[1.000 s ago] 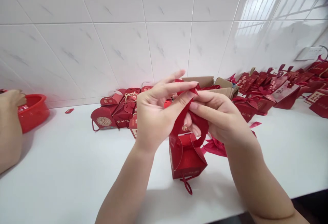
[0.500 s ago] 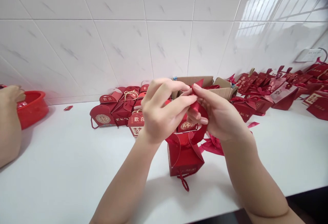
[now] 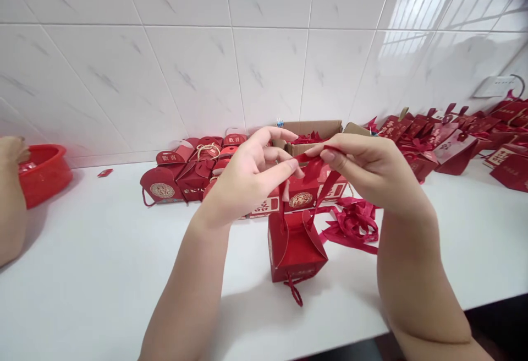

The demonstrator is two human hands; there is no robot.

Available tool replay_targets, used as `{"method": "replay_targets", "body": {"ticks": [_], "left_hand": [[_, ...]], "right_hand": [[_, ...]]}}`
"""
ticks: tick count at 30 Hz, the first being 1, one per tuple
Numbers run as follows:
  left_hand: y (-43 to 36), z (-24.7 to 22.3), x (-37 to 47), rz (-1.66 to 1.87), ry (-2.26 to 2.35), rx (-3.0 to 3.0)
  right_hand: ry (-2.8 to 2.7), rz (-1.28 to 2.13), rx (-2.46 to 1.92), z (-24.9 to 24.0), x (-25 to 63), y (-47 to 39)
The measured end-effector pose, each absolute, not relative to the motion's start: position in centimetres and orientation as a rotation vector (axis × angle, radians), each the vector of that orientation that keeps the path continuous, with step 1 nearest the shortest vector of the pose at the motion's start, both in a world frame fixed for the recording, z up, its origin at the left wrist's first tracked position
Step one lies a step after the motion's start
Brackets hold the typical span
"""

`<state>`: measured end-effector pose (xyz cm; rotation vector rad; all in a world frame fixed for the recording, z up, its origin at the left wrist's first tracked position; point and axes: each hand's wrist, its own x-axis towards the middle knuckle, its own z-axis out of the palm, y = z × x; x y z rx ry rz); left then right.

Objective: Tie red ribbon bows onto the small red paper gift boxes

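A small red gift box [image 3: 297, 251] stands on the white table in front of me, a twisted red cord loop hanging from its near side. Dark red ribbon [image 3: 328, 187] rises from both sides of its top into my hands. My left hand [image 3: 264, 168] pinches the ribbon between thumb and fingers, above the box's left side. Just right of it, my right hand [image 3: 358, 165] grips the ribbon between thumb and index finger. The ribbon spans the short gap between the two hands. Its part behind my left fingers is hidden.
Loose magenta ribbons [image 3: 355, 223] lie right of the box. Behind stand several red gift boxes [image 3: 165, 185] and a cardboard carton [image 3: 311, 127]. More decorated boxes [image 3: 454, 149] crowd the right. At far left, another person's arm [image 3: 10, 201] is by a red basin [image 3: 47, 176].
My hands have moved apart, the right one to the right, drawing the ribbon out between them. The pointed ribbon end that stuck up above my fingers no longer shows. The box stays put.
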<state>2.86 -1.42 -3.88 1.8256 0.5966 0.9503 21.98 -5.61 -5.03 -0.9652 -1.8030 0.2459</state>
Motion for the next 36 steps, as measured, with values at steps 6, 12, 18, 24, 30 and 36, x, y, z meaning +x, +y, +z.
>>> {"method": "replay_targets", "body": {"ticks": [6,12,18,24,30,36], "left_hand": [[-1.7,-4.0,3.0,0.947,0.681,1.785],[-1.2,-4.8,3.9,1.016,0.708,1.789],[-2.0,-4.8,1.4,1.140,0.940,2.192],[-1.2,-10.0,-9.1,0.511,1.462,2.135],[-0.1,-14.9,-12.8,0.058,1.504,1.918],[-2.3,-13.1,-7.8,0.431,1.633,2.515]], "right_hand": [[-1.938,-0.117,-0.887,-5.6,22.3,-4.8],[-1.876,-0.105,-0.879,-6.0,21.4,-4.2],[-1.454,0.120,-1.280,-7.3,22.5,-6.3],[-1.507,0.076,-2.079,-13.8,30.6,-11.0],[-1.674,0.271,-2.235,-18.1,32.2,-12.2],[-1.672,0.035,-1.706,-15.5,27.3,-10.9]]}}
